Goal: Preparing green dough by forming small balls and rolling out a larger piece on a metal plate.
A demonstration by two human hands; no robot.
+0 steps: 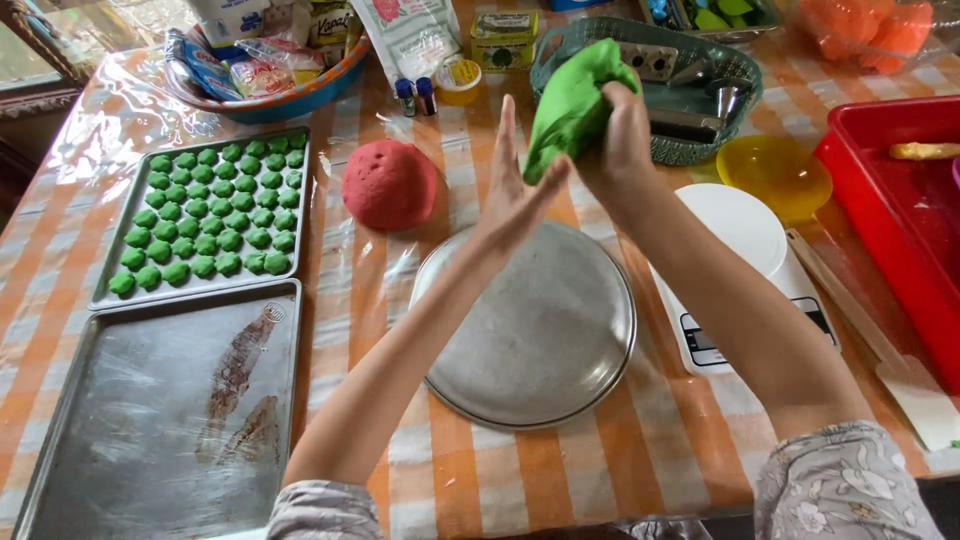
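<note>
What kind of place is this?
Likely a home kitchen table set up for baking: a tray of green dough pieces, a kitchen scale and a red dough ball on a checked tablecloth.

Green dough (pixel 572 105) hides part of the teal basket (pixel 700 150) rim behind it. Right hand (pixel 620 135) covers the dough's right side. Red tray (pixel 900 215) cut by right edge; its contents barely visible. Lower baking tray (pixel 165 420) cut at bottom edge. Scale (pixel 745 280) display hidden under the forearm.
</note>
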